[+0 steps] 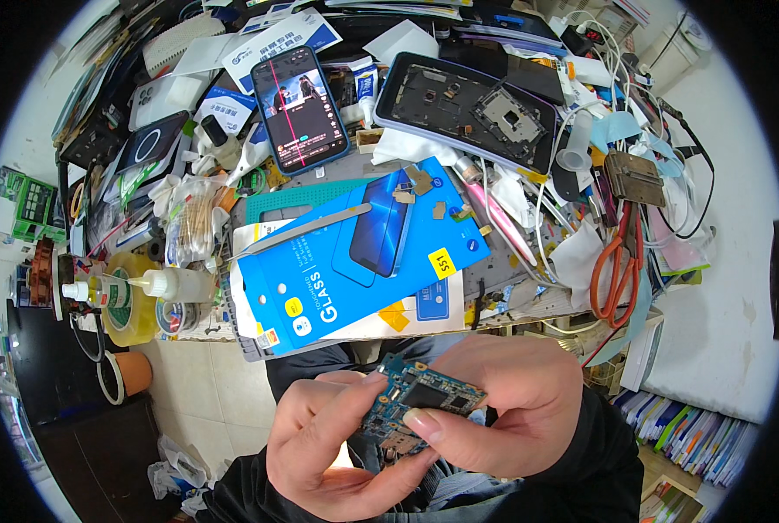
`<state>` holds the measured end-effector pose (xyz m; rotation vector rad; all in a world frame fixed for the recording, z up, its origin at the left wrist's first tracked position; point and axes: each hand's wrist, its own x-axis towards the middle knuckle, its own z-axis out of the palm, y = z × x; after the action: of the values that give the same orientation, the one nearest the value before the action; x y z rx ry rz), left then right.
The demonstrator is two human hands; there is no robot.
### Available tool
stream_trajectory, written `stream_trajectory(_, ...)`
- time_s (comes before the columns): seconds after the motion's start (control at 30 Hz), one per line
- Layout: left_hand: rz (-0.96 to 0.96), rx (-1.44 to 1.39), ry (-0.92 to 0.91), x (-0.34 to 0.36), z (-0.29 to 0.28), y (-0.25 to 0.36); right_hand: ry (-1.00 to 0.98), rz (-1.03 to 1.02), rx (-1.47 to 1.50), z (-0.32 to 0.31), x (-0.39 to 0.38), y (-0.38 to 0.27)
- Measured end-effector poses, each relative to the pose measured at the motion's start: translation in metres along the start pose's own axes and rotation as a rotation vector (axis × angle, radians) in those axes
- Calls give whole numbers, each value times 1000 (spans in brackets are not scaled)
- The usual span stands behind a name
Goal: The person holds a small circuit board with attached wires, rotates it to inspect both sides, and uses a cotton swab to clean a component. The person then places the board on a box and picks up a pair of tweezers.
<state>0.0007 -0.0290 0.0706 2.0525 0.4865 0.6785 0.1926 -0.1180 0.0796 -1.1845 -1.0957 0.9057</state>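
Just in front of the table edge, above my lap, a small blue circuit board (391,410) with black chips and metal shields is held between both hands. My left hand (324,436) pinches its left side, with the thumb at the upper left corner. My right hand (516,405) grips the right side, its thumb lying across the face of the board. Beyond the hands, a blue screen-protector package (319,279) lies tilted on the table. Metal tweezers (311,228) and several small metal shield pieces (420,180) rest on it.
A lit phone (300,113) lies at the back, left of an opened phone housing (472,113). Orange-handled scissors (616,270) hang over the right edge. White dropper bottles (176,285), a yellow tape roll (129,301) and cotton swabs (197,231) crowd the left. Cables clutter the right.
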Motion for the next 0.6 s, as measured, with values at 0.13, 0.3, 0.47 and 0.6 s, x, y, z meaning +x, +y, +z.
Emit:
stream_trajectory(0.13,13,-3,-4,0,1,-1,-5,-23,-50,-1,0,-1)
stream_trajectory(0.3,33,-29,26,-1,-1,1,-42,8,44,-8,0,-10)
stream_trajectory(0.47,233,-57,-14,8,-9,13,-23,-116,95,-7,-9,-23)
stream_trajectory(0.6,388,-374,64,13,0,29,-39,-451,133,0,-11,-26)
